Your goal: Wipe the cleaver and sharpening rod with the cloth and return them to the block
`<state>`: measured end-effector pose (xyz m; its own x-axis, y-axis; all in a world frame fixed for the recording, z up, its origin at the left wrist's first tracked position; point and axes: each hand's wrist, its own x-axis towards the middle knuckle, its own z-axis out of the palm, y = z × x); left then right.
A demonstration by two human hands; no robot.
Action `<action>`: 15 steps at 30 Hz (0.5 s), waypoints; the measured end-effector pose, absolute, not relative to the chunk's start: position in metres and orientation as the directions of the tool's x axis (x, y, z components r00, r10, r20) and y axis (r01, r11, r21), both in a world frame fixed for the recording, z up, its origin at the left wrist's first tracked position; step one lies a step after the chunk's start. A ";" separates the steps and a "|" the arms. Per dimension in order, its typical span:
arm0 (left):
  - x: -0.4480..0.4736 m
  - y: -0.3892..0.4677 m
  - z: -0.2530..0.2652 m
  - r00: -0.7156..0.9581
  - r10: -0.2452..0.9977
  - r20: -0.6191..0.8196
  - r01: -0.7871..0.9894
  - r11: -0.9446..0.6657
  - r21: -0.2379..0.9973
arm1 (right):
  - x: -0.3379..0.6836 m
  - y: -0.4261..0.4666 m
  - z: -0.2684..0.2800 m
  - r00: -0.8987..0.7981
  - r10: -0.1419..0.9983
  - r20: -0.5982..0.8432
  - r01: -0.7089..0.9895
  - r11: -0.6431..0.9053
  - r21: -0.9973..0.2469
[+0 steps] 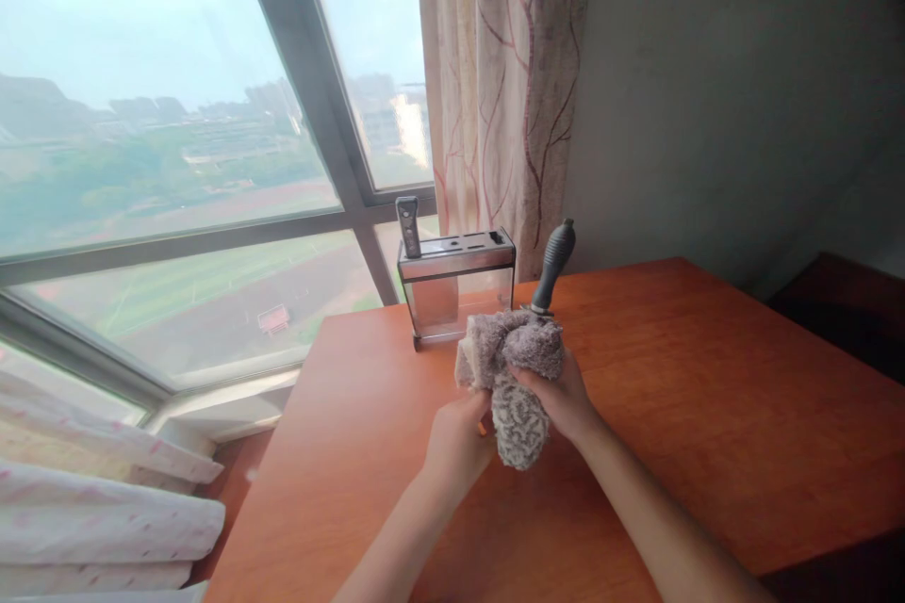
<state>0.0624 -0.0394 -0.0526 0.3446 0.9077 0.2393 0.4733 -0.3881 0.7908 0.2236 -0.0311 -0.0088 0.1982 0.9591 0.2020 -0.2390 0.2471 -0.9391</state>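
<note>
Cloth: you hold a grey-beige fluffy cloth (pixel 515 367) with a curly, looped pile, bunched into a thick wad above the worktop (pixel 707 415); one tail of it hangs down between your wrists.
Tool: a dark grey ribbed handle (pixel 553 266) sticks up and leans to the right out of the top of the wad; whatever lies below the handle is wrapped in the cloth and hidden.
Left hand: your left hand (pixel 456 438) is curled under the lower left of the cloth, fingers closed on its folds.
Right hand: your right hand (pixel 562 396) is clenched around the right side of the wad, thumb pressed into the pile, just below the handle.
Place: cloth and tool are lifted clear of the orange-brown wood, near its far edge.
Behind: a clear knife block (pixel 456 287) with a slotted metal top stands just beyond the cloth, one dark handle (pixel 408 226) upright in its left slot.
Surroundings: a window (pixel 176 160) at left, a patterned curtain (pixel 505 85) behind the block.
</note>
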 end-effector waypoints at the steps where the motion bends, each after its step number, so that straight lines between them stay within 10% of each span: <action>1: 0.063 -0.040 -0.053 0.363 0.902 0.234 0.500 -0.400 0.768 | 0.225 -0.031 -0.009 0.223 0.952 0.211 -0.233 0.262 -0.936; 15: 0.055 -0.044 -0.017 0.743 0.669 -0.010 0.127 -0.126 0.984 | 0.238 -0.026 -0.018 0.309 0.945 0.109 -0.349 0.219 -0.911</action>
<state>0.0548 -0.0439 -0.0174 0.7429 0.6693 -0.0104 0.1270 -0.1256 0.9839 0.2378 -0.0261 -0.0180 0.3085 0.9449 0.1091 -0.3494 0.2193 -0.9110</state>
